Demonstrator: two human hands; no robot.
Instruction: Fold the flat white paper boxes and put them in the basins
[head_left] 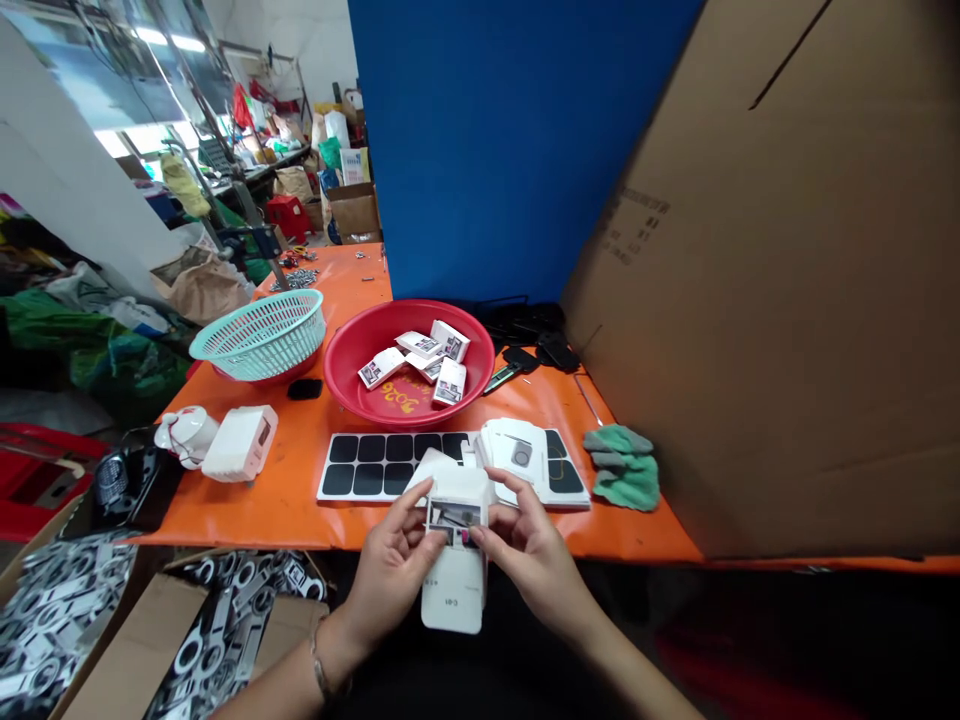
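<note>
Between my two hands is a small white printed carton (456, 560), held over the table's front edge, with a photo panel and the marking "C-01" on it. My left hand (394, 560) grips its left side, thumb on the front. My right hand (525, 545) holds the right side, with the thumb near the photo panel. Just beyond lies a stack of white printed cards (517, 450), resting on a sheet of black rounded squares (367, 465). Farther back, a red basin (345, 385) contains several similar small cartons (450, 380).
A turquoise basket (262, 335), a white device (240, 443) and a small white fan-like object (187, 435) stand left. Green gloves (622, 467) lie right, beside a large cardboard sheet (787, 300). Boxes of grey-white ring-ended parts (225, 620) sit below left. A blue panel (510, 150) rises behind.
</note>
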